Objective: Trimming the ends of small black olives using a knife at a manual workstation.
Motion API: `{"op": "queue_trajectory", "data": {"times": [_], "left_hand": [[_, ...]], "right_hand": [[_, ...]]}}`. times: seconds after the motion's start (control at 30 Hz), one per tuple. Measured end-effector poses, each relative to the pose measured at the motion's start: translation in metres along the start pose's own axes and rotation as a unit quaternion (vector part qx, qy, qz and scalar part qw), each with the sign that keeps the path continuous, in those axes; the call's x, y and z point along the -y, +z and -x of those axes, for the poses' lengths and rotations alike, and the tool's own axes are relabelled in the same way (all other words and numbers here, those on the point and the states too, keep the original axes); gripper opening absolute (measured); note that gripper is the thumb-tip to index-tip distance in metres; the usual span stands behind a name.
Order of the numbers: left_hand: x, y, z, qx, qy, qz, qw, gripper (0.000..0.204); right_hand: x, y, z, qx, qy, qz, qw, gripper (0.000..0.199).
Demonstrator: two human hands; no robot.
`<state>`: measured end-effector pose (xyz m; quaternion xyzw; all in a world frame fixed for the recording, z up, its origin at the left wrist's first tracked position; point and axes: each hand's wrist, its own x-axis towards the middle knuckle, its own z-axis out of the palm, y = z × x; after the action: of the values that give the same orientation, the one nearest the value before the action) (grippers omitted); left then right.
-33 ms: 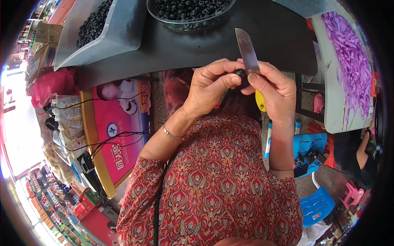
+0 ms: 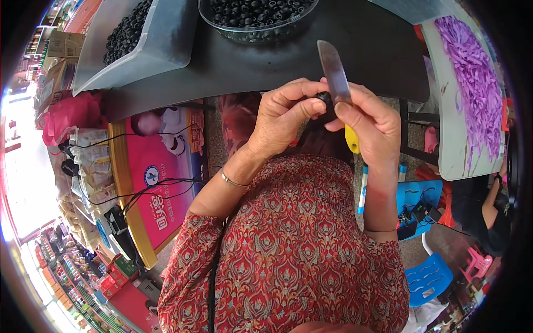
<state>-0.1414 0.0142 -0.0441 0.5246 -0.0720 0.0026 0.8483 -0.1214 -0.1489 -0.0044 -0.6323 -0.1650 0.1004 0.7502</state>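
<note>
My left hand (image 2: pixel 288 114) pinches a small, round black piece (image 2: pixel 323 97) between thumb and fingertips, just beyond the near edge of the black table. My right hand (image 2: pixel 372 122) is closed on a knife (image 2: pixel 333 66) with a yellow handle (image 2: pixel 351 139). The thumb presses low on the blade, whose tip points away from me over the table. Blade and black piece are side by side; whether they touch is hidden by the fingers. A clear round bowl (image 2: pixel 261 34) farther off holds many similar black pieces with holes in them.
A translucent bin (image 2: pixel 166 50) with more black pieces stands on the left of the black table (image 2: pixel 233 77). At right, a pale table (image 2: pixel 452 155) bears purple strips (image 2: pixel 472 83). A blue chair (image 2: pixel 430 277) and a person in dark clothes (image 2: pixel 474 211) are at lower right.
My right thumb has drawn back slightly from the black piece, and the knife has shifted a little. My left hand stays nearly in place.
</note>
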Motion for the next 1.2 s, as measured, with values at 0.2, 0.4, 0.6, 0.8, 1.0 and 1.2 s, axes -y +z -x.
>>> {"op": "queue_trajectory", "data": {"times": [0.2,0.4,0.6,0.8,1.0,1.2], "left_hand": [[0.002,-0.001,-0.001,0.012,0.064,-0.073,0.995,0.026],[0.002,-0.001,0.000,0.035,0.046,-0.009,0.998,0.024],[0.000,0.001,-0.001,0.018,0.046,0.009,0.999,0.024],[0.004,-0.005,-0.001,0.028,0.057,-0.009,0.998,0.025],[0.008,-0.006,-0.003,0.058,0.028,0.096,0.993,0.024],[0.008,-0.007,-0.003,0.086,0.031,0.177,0.980,0.028]], "right_hand": [[-0.003,0.007,0.002,-0.021,-0.032,0.007,0.999,0.023],[-0.008,-0.001,-0.002,-0.016,-0.035,0.007,0.999,0.021],[0.004,0.011,0.004,-0.023,-0.026,-0.013,0.999,0.023],[-0.007,0.008,0.000,-0.036,-0.042,0.018,0.998,0.023],[-0.011,0.003,-0.006,-0.005,-0.041,-0.053,0.998,0.022],[-0.004,0.010,0.000,-0.047,0.002,-0.123,0.991,0.023]]}}
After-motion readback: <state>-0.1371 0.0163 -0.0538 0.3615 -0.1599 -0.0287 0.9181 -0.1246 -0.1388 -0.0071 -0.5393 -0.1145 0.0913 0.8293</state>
